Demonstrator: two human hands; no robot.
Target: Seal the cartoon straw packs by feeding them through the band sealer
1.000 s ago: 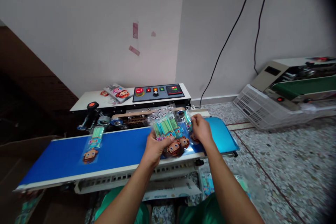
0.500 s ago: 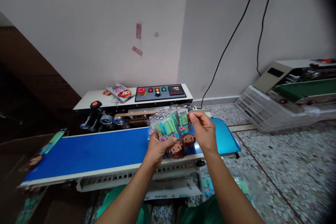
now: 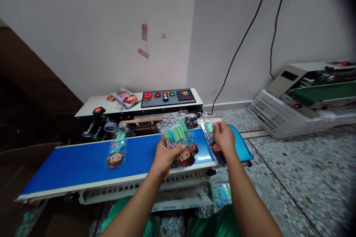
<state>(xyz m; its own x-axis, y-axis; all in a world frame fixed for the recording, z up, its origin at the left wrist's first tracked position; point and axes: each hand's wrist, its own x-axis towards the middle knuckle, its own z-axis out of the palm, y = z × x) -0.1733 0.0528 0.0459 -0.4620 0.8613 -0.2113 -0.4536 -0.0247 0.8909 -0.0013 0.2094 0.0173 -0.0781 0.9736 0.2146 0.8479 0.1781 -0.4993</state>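
Note:
A fanned stack of clear plastic packets (image 3: 178, 133) is gripped in my left hand (image 3: 164, 155), thumb across the front. Each packet shows pale green sticks and a brown-haired cartoon face. My right hand (image 3: 224, 139) pinches a single packet (image 3: 209, 131) at the right end of the blue conveyor belt (image 3: 83, 161), its top near the band sealer (image 3: 122, 107). The fingertips behind that packet are partly hidden. Another packet (image 3: 116, 152) lies alone on the belt to the left of my hands, face end toward me.
Loose packaging (image 3: 126, 98) lies on the sealer's top, beside the control panel (image 3: 168, 97). More packets (image 3: 222, 194) are in a clear bag below the belt. A cardboard box (image 3: 16, 177) stands at left. A second sealer (image 3: 308, 81) sits over a white crate (image 3: 267, 114) at right.
My right hand has drawn one packet off the stack and moved right with it. The packet at the belt's left end is gone from there; another now shows on the belt near the rollers.

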